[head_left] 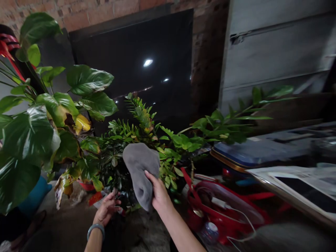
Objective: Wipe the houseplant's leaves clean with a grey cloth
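Note:
A soft grey cloth [141, 171] is in my right hand [160, 194], gripped near its lower right side with the thumb on top. It hangs in front of the dark green leaves of a bushy potted plant [115, 140]. To the left and lower, my left hand [107, 208], with a pale bracelet [96, 229] at the wrist, is half curled. Its fingers are apart, close to the low leaves, and I make out nothing held in them. Beside it lies a red and white packet [96, 199], partly hidden.
Large-leaved foliage [31, 136], some leaves yellowed, fills the left. A dark glossy panel [136, 63] leans on the brick wall [105, 14]. At right are a red bag [217, 227] with a white cable [246, 224], a bottle [211, 231] and a cluttered table [273, 171].

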`<state>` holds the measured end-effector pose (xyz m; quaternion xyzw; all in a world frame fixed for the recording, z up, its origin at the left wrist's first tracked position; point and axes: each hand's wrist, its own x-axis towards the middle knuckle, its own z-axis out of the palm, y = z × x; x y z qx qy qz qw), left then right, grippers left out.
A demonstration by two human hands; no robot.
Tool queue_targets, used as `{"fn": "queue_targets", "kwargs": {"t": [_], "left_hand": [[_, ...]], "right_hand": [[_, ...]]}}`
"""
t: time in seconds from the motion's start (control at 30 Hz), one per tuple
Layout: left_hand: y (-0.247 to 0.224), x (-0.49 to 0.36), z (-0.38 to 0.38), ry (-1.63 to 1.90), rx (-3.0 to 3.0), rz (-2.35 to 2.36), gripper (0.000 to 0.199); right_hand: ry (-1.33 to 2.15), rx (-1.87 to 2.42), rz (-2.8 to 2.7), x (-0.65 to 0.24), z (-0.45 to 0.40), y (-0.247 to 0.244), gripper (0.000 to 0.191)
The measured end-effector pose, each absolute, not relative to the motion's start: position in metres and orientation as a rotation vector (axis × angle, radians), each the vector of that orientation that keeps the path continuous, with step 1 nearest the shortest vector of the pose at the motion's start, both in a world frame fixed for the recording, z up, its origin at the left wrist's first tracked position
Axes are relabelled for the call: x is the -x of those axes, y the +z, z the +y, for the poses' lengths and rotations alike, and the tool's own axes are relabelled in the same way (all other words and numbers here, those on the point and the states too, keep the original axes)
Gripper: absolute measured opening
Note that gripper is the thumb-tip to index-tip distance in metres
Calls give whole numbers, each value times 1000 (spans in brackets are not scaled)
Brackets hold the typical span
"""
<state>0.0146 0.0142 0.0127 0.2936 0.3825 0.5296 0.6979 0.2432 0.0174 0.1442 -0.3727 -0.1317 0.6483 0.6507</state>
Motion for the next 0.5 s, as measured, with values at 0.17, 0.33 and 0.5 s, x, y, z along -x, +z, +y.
{"fn": "queue_targets", "kwargs": {"t": [0.17, 0.33, 0.5], "left_hand": [[6, -14, 14, 1209, -633, 858, 41], [2, -12, 15, 1192, -648, 806, 37], [8, -15, 13, 1185, -662, 846, 48]], "right_hand": [[1724, 937, -124, -221, 2, 97, 26], [1828, 900, -185, -223, -49, 89, 39], [1611, 736, -174, -228, -2, 156, 38]]}}
